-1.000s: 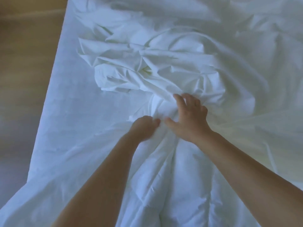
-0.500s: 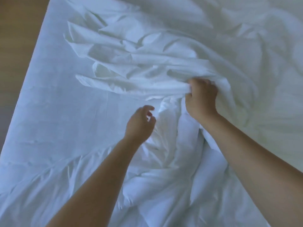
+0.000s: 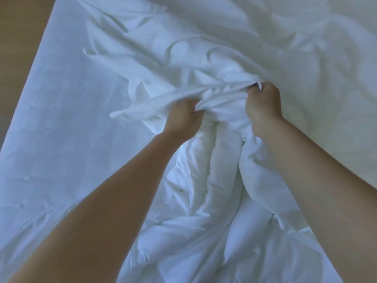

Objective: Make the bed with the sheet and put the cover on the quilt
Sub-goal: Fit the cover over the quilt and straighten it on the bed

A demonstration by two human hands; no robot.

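Both fists clamp the cover (image 3: 183,82): left hand (image 3: 183,117) and right hand (image 3: 263,107) bunch its edge, likely to draw it over the quilt (image 3: 220,180) below them.

This is a bedroom in a home or a guest room; which of the two cannot be told. A wide bed (image 3: 61,123) fills nearly the whole view, spread with a flat white sheet (image 3: 51,160) that reaches its left edge. On top lie a puffy white quilt (image 3: 220,190) and a crumpled white cover (image 3: 173,64). Past the bed's edge, at the upper left, a strip of warm brown floor (image 3: 18,43) shows, wood-toned and bare
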